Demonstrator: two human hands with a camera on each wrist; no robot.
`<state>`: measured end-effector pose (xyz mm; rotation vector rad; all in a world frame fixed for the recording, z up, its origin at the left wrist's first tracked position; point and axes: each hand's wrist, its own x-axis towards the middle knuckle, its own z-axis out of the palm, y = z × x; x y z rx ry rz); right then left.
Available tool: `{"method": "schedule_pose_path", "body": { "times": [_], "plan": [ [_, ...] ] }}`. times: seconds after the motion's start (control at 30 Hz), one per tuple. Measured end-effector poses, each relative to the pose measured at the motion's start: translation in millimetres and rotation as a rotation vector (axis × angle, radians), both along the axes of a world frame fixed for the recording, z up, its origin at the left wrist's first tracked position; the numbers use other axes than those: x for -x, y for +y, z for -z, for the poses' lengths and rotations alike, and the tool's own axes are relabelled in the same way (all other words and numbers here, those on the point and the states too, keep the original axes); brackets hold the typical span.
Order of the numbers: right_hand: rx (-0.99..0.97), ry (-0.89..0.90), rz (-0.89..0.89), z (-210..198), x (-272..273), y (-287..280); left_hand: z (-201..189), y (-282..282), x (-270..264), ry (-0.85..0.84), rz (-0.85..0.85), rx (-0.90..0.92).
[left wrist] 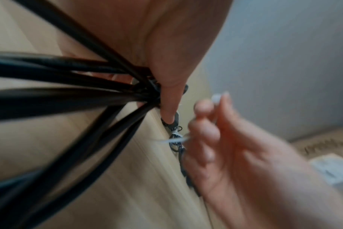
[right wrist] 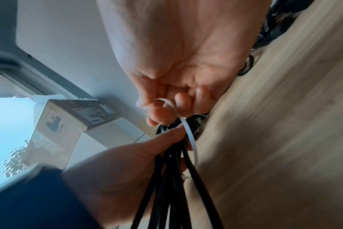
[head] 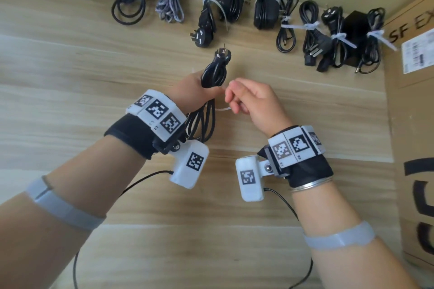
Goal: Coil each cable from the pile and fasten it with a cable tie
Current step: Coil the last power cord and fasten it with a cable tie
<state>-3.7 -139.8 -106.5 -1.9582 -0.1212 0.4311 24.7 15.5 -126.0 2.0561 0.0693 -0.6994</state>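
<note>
My left hand (head: 199, 91) grips a coiled black power cable (head: 215, 73) around its middle, above the wooden table. The cable's plug (head: 223, 53) points away from me and its loops (head: 202, 122) hang down past my wrist. My right hand (head: 244, 98) sits just right of the bundle, fingers curled, pinching a white cable tie (right wrist: 188, 131). In the right wrist view the tie curves beside the black strands (right wrist: 166, 178) held in my left hand (right wrist: 127, 167). The left wrist view shows the strands (left wrist: 68, 93) fanning out from my left hand's grip, with my right hand's fingers (left wrist: 206, 131) close by.
Several black and striped cables and adapters (head: 234, 7), each bound with a white tie, lie in a row along the wall at the table's far edge. A cardboard box (head: 413, 101) stands at the right. Thin sensor wires (head: 141, 180) trail from my wrists.
</note>
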Motion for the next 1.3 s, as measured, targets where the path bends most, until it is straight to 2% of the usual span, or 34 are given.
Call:
{"method": "schedule_pose_path", "body": {
  "times": [0.17, 0.2, 0.33, 0.4, 0.6, 0.7, 0.77, 1.0, 1.3],
  "plan": [
    [0.033, -0.087, 0.022, 0.6, -4.8, 11.2, 6.6, -7.6, 3.0, -0.025, 0.045, -0.278],
    [0.037, -0.099, 0.033, 1.7, -5.8, 12.6, 5.3, -7.4, 4.4, -0.023, 0.045, -0.286],
    [0.063, -0.100, 0.057, 6.5, -7.8, 15.4, -8.9, -0.5, 6.7, -0.089, -0.016, -0.111],
    [0.059, -0.086, 0.063, 8.4, -8.0, 16.8, -16.0, 3.7, 5.2, -0.134, 0.030, -0.039],
    [0.047, -0.071, 0.077, 11.7, -9.6, 24.6, -26.2, 14.2, 5.2, -0.298, 0.123, -0.004],
    [0.051, -0.086, 0.070, 13.2, -10.2, 26.8, -20.0, 19.1, 6.2, -0.322, 0.053, 0.021],
    [0.046, -0.088, 0.061, 13.8, -10.1, 28.2, -15.6, 24.1, 5.9, -0.359, -0.015, 0.019],
    [0.049, -0.081, 0.020, 21.6, -3.1, 31.2, -4.4, 36.3, 13.1, -0.508, 0.062, -0.094],
    [0.088, -0.085, -0.004, 30.5, 5.1, 32.8, 2.9, 45.9, 25.4, -0.620, 0.142, -0.106]
  ]
}}
